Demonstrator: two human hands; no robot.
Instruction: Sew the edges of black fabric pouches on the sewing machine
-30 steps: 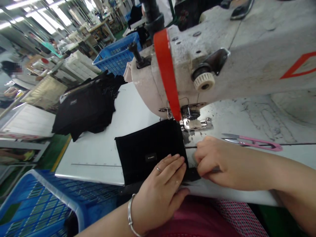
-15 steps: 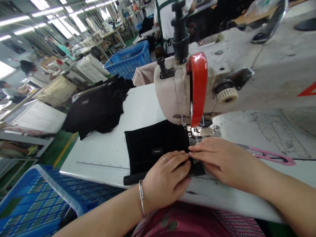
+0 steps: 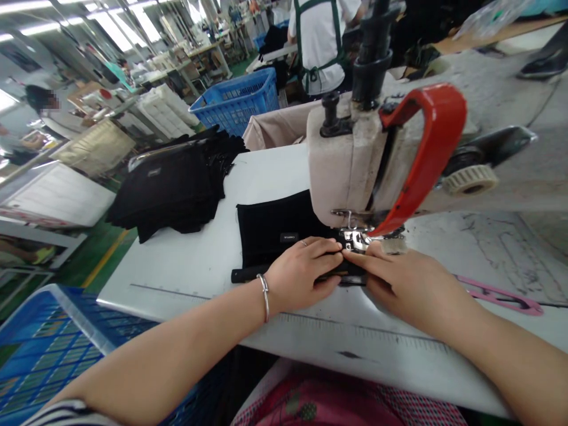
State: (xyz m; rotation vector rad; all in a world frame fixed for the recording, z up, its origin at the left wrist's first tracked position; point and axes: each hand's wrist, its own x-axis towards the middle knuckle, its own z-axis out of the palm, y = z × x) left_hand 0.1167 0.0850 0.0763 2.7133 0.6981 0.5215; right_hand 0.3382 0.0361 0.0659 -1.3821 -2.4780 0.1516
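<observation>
A black fabric piece [image 3: 266,236] with a small label [image 3: 289,237] lies on the white sewing table, its far right part beneath the sewing machine head [image 3: 341,160]. My left hand [image 3: 306,272] rests over its near edge, fingers bent and pressed on the cloth, thumb on the near side. Close beside it, my right hand [image 3: 403,275] holds the same edge, its fingertips almost touching the left ones at the metal presser foot [image 3: 355,239]. The cloth under both hands is partly hidden. A red guard [image 3: 437,148] sticks out from the machine head.
Stacked black fabric pieces [image 3: 177,189] lie on the table's left. Pink-handled thread snips [image 3: 506,296] are right of my right hand. A blue crate [image 3: 57,319] stands at the lower left, another blue crate [image 3: 239,100] behind the table. A person in an apron [image 3: 319,47] stands beyond.
Both hands and the black fabric have moved away from me, toward the presser foot. The fabric's near edge now sits closer to the foot. The view has also shifted a little.
</observation>
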